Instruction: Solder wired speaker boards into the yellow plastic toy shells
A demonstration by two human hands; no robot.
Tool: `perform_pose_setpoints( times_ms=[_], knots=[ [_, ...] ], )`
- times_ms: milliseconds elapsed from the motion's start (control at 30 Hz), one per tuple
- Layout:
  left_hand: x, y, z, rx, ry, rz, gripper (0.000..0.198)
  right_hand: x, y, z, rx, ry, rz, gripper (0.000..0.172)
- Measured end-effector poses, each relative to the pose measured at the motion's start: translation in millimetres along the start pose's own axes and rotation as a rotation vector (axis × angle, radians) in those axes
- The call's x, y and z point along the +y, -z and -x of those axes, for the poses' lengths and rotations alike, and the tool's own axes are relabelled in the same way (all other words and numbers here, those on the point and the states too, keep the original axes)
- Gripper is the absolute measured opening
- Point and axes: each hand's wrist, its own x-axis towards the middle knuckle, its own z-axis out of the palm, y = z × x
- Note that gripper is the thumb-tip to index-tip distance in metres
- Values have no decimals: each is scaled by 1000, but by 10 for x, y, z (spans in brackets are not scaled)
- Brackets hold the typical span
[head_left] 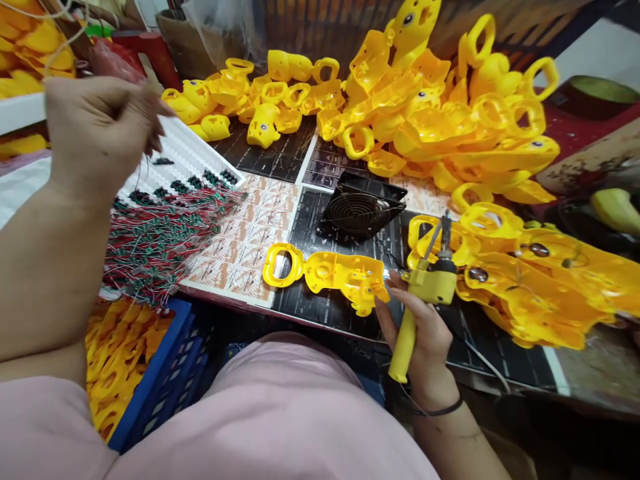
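My right hand [417,320] is wrapped round the yellow handle of a soldering iron [425,293], whose metal tip points up and away. Its fingertips touch the end of a yellow plastic toy shell [330,273] lying flat on the table edge. My left hand [100,130] is raised at the upper left with fingers pinched on a thin wire that runs up out of view. Below it lies a heap of red, green and white wired parts [160,240] beside a white tray [190,150] holding small dark components.
Large piles of yellow shells [450,113] fill the back and right [540,280] of the table. A small black fan [363,207] sits in the middle. A blue crate [160,360] of yellow pieces stands at the lower left.
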Motion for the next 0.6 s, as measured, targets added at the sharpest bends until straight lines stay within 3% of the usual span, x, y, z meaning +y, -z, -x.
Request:
perform_pose_setpoints(
  times_ms=[33,167,233,300,433,500,600],
  knots=[
    [172,-91,81,-58,-79,44,66,-38,2,-35,-2,-29,-20,51],
    [745,-660,484,-592,-383,204,32,-237,-6,-231,-4,-107,-149,44],
    [949,-946,696,-749,-478,210,23,-307,-30,-330,10,-77,-188,39],
    [1101,-1154,881,-807,-555,205,20,-335,-61,-399,18,-37,-178,34],
    [1226,-1337,1068,-757,-634,276,16,-306,-101,-417,-3,-39,-97,22],
    [1194,-1367,1064,-748,-573,366,21,-274,-107,-387,13,-48,-68,19],
    [1064,-1400,1001,-754,-349,555,35,-219,-110,-331,107,-75,-44,19]
  ],
)
